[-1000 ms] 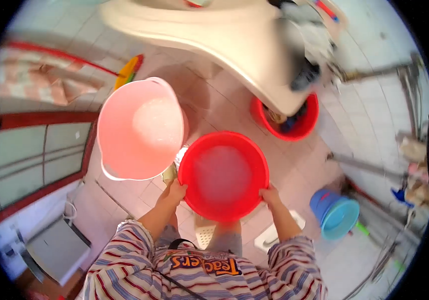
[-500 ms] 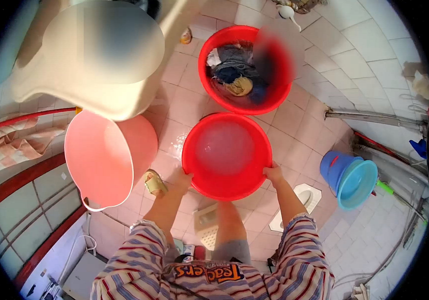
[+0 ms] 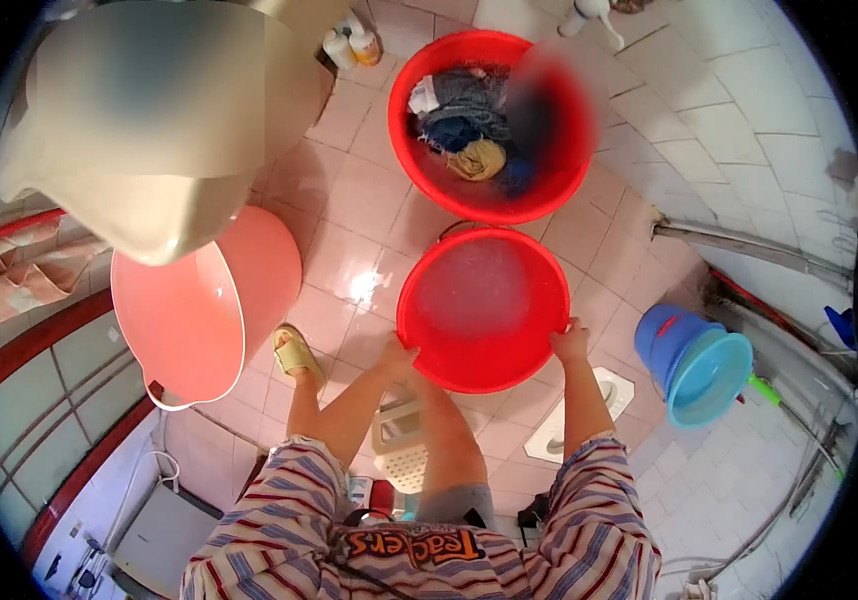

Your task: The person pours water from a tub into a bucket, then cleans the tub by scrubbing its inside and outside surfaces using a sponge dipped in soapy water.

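Between my two hands is a round red basin (image 3: 484, 350) with cloudy, foamy water in it. My left hand (image 3: 397, 356) grips its rim at the lower left, and my right hand (image 3: 571, 342) grips the rim on the right. Just beyond it stands a larger red tub (image 3: 409, 170) holding wet dark clothes (image 3: 469, 110) and a yellowish bundled cloth (image 3: 477, 159). The right part of that tub is blurred. To the left, a tall pink bucket (image 3: 269, 265) stands on the floor, partly covered by the beige sink.
A beige sink (image 3: 164, 215) juts in at the upper left. Blue buckets (image 3: 661, 345) stand at the right, near a wall pipe (image 3: 749, 245). A white floor fixture (image 3: 604, 395) lies beside my legs. Bottles (image 3: 364, 45) stand at the back. A plastic stool (image 3: 401, 440) is below the basin.
The view has swung right and down, bringing the larger tub fully into sight. The red basin, still held in both hands, is now near that tub and farther from the pink bucket.
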The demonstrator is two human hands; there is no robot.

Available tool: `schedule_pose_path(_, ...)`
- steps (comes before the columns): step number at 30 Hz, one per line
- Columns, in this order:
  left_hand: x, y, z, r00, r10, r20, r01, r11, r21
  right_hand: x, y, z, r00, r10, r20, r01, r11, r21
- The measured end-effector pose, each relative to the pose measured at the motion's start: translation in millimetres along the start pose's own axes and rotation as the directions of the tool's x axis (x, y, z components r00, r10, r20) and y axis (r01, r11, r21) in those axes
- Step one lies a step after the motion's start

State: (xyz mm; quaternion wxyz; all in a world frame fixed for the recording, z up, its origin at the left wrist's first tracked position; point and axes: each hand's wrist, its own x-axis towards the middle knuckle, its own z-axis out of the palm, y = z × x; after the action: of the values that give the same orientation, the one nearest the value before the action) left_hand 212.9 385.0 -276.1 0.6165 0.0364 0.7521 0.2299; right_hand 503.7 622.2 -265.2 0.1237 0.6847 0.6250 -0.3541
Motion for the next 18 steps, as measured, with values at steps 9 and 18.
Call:
schedule_pose_path(9,-45,-41,-76,0.993,0.034,-0.113,-0.051,0.987,-0.15,10,-353,-197,0.436,-0.542,-0.718,0.765,0.643,-0.02)
schedule_pose_path(18,-116,-118,-159,0.929,-0.281,-0.241,0.169,0.901,-0.399,158,-413,-229,0.933,-0.263,-0.247,0.331,0.895,0.299)
